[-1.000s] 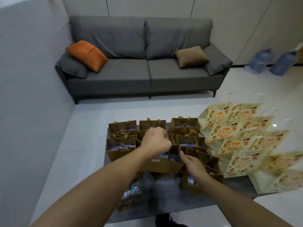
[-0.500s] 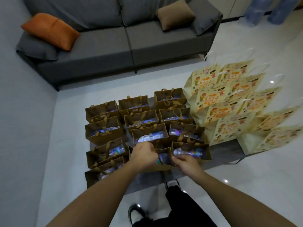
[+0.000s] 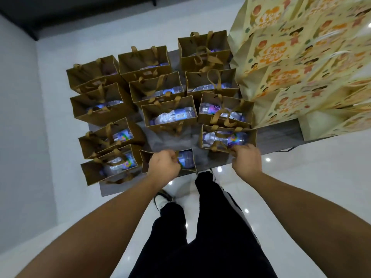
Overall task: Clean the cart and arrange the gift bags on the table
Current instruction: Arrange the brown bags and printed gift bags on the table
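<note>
Several small brown paper gift bags with ribbon handles stand in rows on a low grey table (image 3: 277,137); each holds a water bottle. My left hand (image 3: 163,166) grips the handles of the nearest middle brown bag (image 3: 187,160) at the table's front edge. My right hand (image 3: 246,160) pinches the front handle of the bag to its right (image 3: 227,137), which stands in the right column. Larger cream gift bags with cartoon prints (image 3: 291,63) fill the table's right side.
My legs in black trousers (image 3: 210,227) stand on the glossy white floor just in front of the table. A grey wall (image 3: 20,117) runs along the left. The dark base of the sofa (image 3: 80,13) lies beyond the table.
The view has tilted steeply down onto the table. My left hand has set the brown bag down at the front edge; my right hand has moved right to the neighbouring bag's handle.
</note>
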`<state>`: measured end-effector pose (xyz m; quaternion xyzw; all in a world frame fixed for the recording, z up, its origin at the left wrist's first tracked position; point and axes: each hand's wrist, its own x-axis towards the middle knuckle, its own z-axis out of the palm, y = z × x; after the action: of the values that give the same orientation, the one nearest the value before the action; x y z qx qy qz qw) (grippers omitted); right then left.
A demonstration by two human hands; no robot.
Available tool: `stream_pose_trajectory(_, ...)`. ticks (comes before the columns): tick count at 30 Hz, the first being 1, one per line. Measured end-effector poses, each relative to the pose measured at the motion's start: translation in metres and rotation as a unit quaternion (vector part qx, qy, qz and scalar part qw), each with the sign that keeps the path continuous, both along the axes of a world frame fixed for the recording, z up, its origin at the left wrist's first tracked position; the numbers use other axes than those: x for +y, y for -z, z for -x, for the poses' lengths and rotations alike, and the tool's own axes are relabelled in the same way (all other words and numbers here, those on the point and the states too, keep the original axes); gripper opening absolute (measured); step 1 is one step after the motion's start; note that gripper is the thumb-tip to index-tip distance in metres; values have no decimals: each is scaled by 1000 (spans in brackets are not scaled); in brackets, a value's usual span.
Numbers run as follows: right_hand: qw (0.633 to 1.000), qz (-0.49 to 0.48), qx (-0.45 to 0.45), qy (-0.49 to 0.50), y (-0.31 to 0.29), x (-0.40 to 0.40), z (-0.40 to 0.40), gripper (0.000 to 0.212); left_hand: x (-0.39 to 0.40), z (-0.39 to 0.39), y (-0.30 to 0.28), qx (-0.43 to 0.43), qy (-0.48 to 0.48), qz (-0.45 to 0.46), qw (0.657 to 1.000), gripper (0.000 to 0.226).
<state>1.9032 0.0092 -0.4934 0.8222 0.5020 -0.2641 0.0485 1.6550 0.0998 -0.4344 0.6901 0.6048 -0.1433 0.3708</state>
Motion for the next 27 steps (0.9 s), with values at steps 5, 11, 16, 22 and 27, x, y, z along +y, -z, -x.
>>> stream_pose_trajectory(5, 987, -57, 130, 77, 0, 19, 3, 33, 11, -3, 11, -17, -9, -8, 1000, 31)
stream_pose_trajectory(11, 996, 22, 71, -42, 4, 42, -20, 42, 18, -4, 23, -34, -10, -6, 999, 31)
stream_pose_trajectory(16, 983, 141, -8, -116, 19, 69, -32, 43, 20, -12, 33, -23, -22, 2, 999, 28)
stream_pose_trajectory(22, 978, 209, 14, -15, 18, 70, -25, 29, 28, -17, 32, -23, -23, 8, 999, 31)
stream_pose_trajectory(27, 986, 158, -9, -51, -21, 65, -13, 26, 32, -15, 19, -22, 4, 20, 1000, 30)
